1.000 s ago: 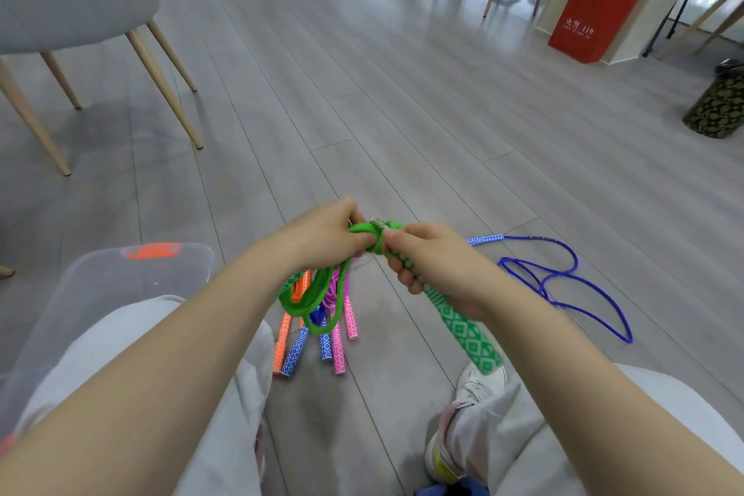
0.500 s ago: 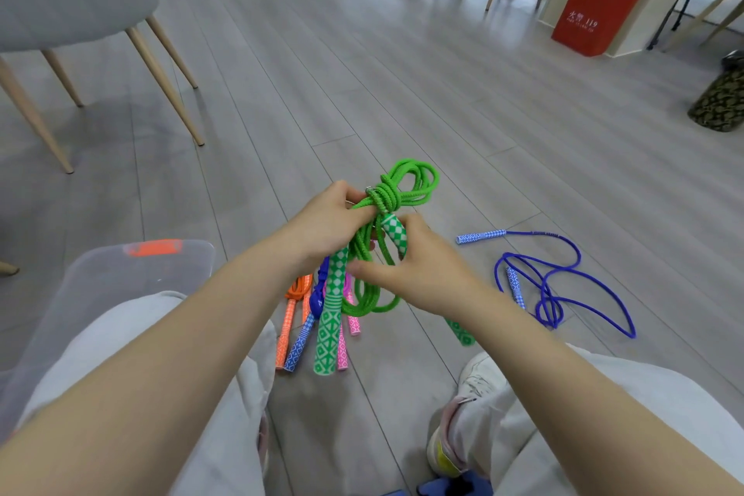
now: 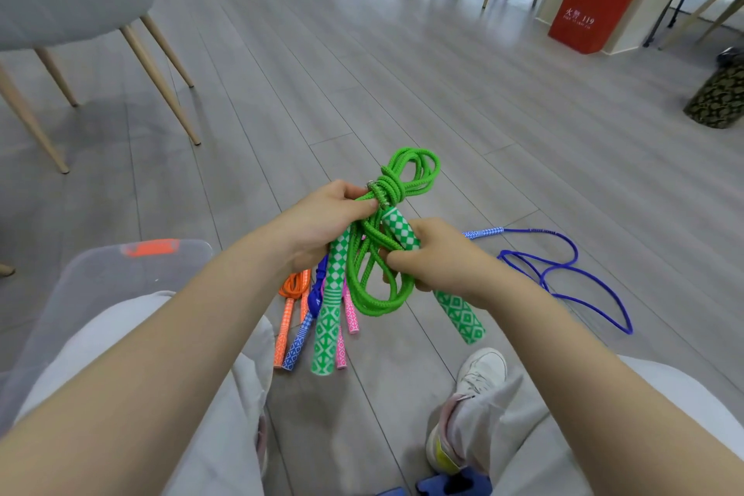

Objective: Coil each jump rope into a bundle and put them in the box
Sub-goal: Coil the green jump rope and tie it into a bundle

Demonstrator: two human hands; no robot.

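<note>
Green jump rope (image 3: 386, 254) is hanging coiled at centre, the left hand (image 3: 322, 221) pinching its knot, the right hand (image 3: 435, 258) gripping one handle, the clear box (image 3: 100, 278) lying at eight o'clock.

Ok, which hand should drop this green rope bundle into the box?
Probably the left hand: it pinches the green jump rope at its knot, and the clear box sits on that side.

Single head-worn camera looks forward and down, close over the lap and floor (image 3: 362, 52).
</note>
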